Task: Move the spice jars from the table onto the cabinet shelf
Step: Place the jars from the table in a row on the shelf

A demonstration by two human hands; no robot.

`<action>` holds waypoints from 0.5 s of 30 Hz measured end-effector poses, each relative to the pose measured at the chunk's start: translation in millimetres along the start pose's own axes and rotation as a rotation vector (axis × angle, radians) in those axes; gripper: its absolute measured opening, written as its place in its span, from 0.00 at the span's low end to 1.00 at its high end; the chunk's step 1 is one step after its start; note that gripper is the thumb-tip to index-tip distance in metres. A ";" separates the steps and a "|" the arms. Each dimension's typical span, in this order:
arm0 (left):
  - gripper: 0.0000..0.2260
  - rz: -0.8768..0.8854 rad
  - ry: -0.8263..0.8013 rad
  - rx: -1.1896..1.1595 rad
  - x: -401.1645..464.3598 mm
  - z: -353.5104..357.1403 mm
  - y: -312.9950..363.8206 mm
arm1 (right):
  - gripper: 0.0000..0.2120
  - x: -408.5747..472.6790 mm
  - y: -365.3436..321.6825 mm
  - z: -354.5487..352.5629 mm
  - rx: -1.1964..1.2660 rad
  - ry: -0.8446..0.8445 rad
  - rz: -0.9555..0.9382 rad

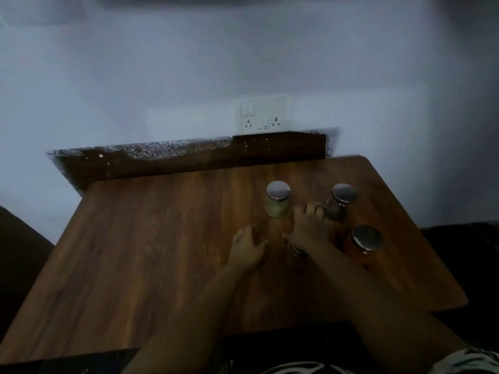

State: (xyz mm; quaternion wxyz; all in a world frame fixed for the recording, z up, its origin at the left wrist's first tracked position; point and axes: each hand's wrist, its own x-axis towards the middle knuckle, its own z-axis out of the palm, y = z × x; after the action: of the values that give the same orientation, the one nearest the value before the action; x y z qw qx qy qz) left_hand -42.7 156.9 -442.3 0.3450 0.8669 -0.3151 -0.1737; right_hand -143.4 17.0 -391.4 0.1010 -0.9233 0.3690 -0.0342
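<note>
Right of frame centre, three steel-lidded spice jars (278, 202) stand upright on the table (135, 252); my right hand (307, 228) spreads loosely beside the dark jar (339, 202), my left hand (247, 249) is relaxed, both holding nothing.

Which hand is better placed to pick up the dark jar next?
The right hand: its fingers already reach beside the dark jar. The left hand sits further away, nearer the pale jar.

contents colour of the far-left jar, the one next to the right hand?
Pale yellowish-green, under a shiny metal lid; head view.
</note>
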 end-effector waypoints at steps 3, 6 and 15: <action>0.21 -0.061 -0.051 -0.077 -9.8 25.5 0.1 | 0.41 -15.9 16.3 14.0 0.046 -0.053 0.035; 0.22 -0.119 -0.100 -0.127 -15.0 43.1 6.0 | 0.44 -23.0 28.7 26.7 0.133 -0.126 0.047; 0.39 -0.171 -0.142 -0.196 -27.3 50.7 -4.3 | 0.34 -26.2 41.2 48.4 0.395 -0.091 0.059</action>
State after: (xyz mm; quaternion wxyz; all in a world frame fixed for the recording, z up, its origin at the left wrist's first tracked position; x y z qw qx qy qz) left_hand -87.3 152.7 -478.6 0.3887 0.8383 -0.2454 -0.2933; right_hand -183.6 13.7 -447.1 0.2975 -0.8749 0.3771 -0.0613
